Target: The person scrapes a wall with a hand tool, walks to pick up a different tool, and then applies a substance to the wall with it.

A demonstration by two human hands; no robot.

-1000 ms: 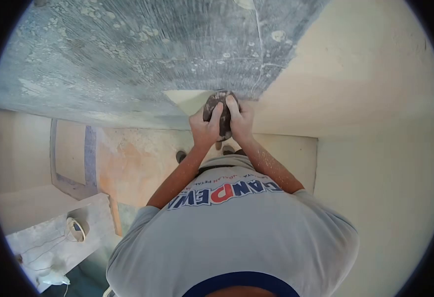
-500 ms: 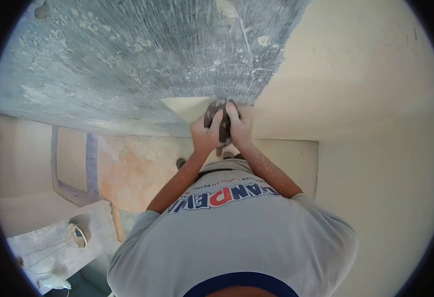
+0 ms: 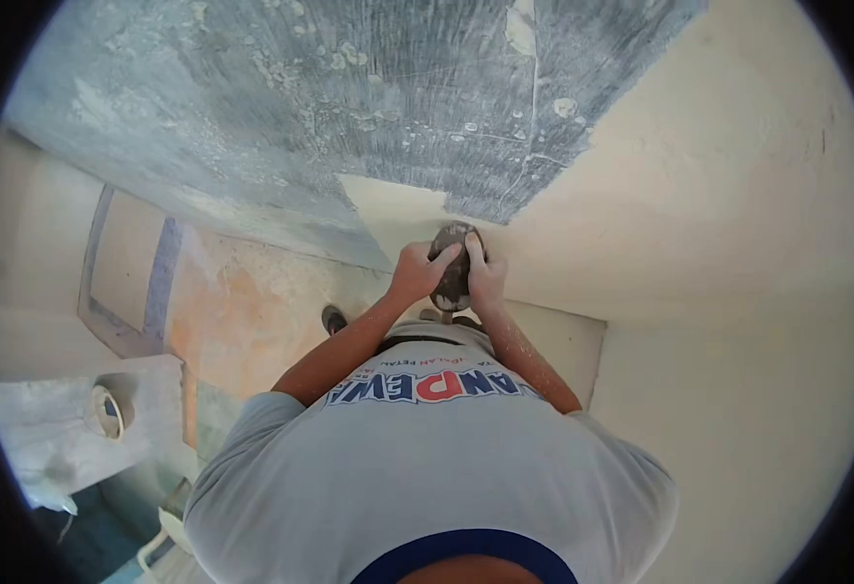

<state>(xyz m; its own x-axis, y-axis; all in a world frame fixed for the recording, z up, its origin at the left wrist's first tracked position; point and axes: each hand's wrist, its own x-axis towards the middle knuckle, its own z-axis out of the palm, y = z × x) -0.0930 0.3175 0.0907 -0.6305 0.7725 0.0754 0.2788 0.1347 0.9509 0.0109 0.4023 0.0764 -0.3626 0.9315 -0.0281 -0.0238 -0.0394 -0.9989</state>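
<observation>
My left hand (image 3: 421, 273) and my right hand (image 3: 487, 280) are closed on either side of a dark, oval hand tool (image 3: 453, 282) smeared with white, thumbs on its upper face. A short handle-like piece shows below it; its exact kind cannot be made out. The tool is at the wall, just below the jagged edge of a pale smooth coat (image 3: 388, 206). Above that edge, the wall's blue-grey surface (image 3: 398, 107) is scratched and spotted with pale flecks. White dust covers my fingers and right forearm.
A pale wall (image 3: 719, 409) meets the coated one at the right. Below lies a dusty, orange-stained floor (image 3: 237, 311) with my shoe (image 3: 333, 318) on it. At lower left, a whitish surface (image 3: 28, 409) bears a round, pale-rimmed container (image 3: 108, 412).
Both hands have brought the tool down the wall towards my body. More of the pale coat shows above it, and the view has shifted slightly.
</observation>
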